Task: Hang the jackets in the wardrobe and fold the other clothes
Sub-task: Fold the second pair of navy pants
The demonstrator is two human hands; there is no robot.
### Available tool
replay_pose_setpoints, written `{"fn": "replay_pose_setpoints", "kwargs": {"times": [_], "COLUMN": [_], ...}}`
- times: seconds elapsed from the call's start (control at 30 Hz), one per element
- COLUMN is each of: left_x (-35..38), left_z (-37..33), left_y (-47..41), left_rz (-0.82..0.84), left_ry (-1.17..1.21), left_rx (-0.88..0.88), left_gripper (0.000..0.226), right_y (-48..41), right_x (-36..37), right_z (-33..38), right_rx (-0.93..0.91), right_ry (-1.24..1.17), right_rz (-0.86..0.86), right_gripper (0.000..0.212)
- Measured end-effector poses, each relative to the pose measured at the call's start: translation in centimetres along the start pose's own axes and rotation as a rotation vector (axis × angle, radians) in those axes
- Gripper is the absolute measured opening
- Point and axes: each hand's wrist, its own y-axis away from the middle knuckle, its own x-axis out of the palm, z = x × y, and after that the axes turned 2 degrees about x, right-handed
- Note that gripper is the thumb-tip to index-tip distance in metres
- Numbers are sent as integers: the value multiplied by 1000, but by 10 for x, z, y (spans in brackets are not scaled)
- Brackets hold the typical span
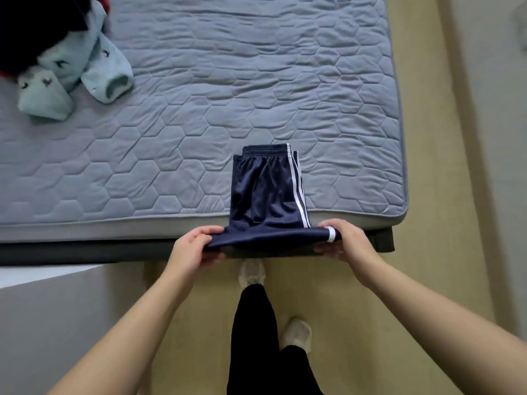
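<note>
**While the hem overhangs, fold it square**

Because the shiny navy shorts with white side stripes (265, 192) lie lengthwise at the near edge of the grey quilted mattress (199, 109), with the left hand (191, 249) and right hand (346, 240) each pinching a hem corner, I'd lift both corners level toward the waistband.

Quilted grey mattress (228, 81) rests on dark frame (85, 252).

1. A grey-blue mattress (228, 95), quilted in hexagons, is lying on a dark bed frame (85, 251).
2. Pale beige floor (422, 280) is running round the bed's corner.
3. A grey-white block (57, 323) is standing beside the frame, lower left.
</note>
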Motion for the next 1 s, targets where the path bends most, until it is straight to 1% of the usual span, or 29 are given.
{"fn": "replay_pose_setpoints", "kwargs": {"times": [0.07, 0.17, 0.23, 0.3, 0.33, 0.37, 0.4, 0.43, 0.47, 0.5, 0.53, 0.57, 0.63, 0.67, 0.73, 0.83, 0.93, 1.0], "left_x": [12, 30, 42, 55, 61, 66, 71, 76, 81, 86, 91, 96, 107, 111, 114, 110, 112, 107], "left_z": [-35, -75, -91, -96, -93, -89, -81, -72, -61, -50, -40, -32, -20, -12, 7, 38, 43, 38], "left_y": [-37, -100, -144, -185, -204, -221, -235, -245, -252, -256, -259, -263, -272, -280, -297, -322, -330, -320], "left_rz": [-16, -1, 2, 5, 10, 17, 25, 19, -11, -53, -90, -114, -122, -106, -70, -71, -106, -182], "left_ry": [41, 42, 7, -47, -89, -156, -253, -401, -585, -772, -931, -1057, -1224, -1293, -1406, -1463, -1424, -1342], "left_rx": [10, 86, 143, 208, 238, 262, 284, 322, 387, 480, 581, 676, 840, 894, 946, 976, 1031, 986], "left_gripper": [32, 30, 30, 23, 22, 33, 48, 61, 68, 71, 72, 71, 68, 67, 66, 69, 72, 74], "right_y": [-30, -84, -123, -163, -183, -201, -214, -224, -231, -234, -237, -241, -253, -261, -278, -300, -308, -301], "right_x": [13, 32, 45, 57, 63, 68, 73, 79, 85, 91, 96, 100, 102, 100, 94, 90, 88, 85], "right_z": [38, 83, 102, 110, 109, 104, 96, 86, 75, 65, 56, 48, 35, 28, 15, -8, -13, -12], "right_rx": [-25, -118, -194, -283, -311, -331, -349, -382, -441, -514, -586, -650, -719, -724, -732, -789, -842, -794], "right_ry": [-15, 42, 77, 93, 129, 223, 395, 617, 824, 982, 1092, 1167, 1259, 1295, 1346, 1364, 1278, 1104], "right_rz": [-3, -20, -65, -102, -118, -144, -189, -257, -334, -394, -420, -422, -408, -405, -407, -416, -431, -424], "right_gripper": [33, 43, 40, 33, 36, 48, 62, 70, 73, 73, 72, 70, 68, 68, 68, 66, 67, 68]}}
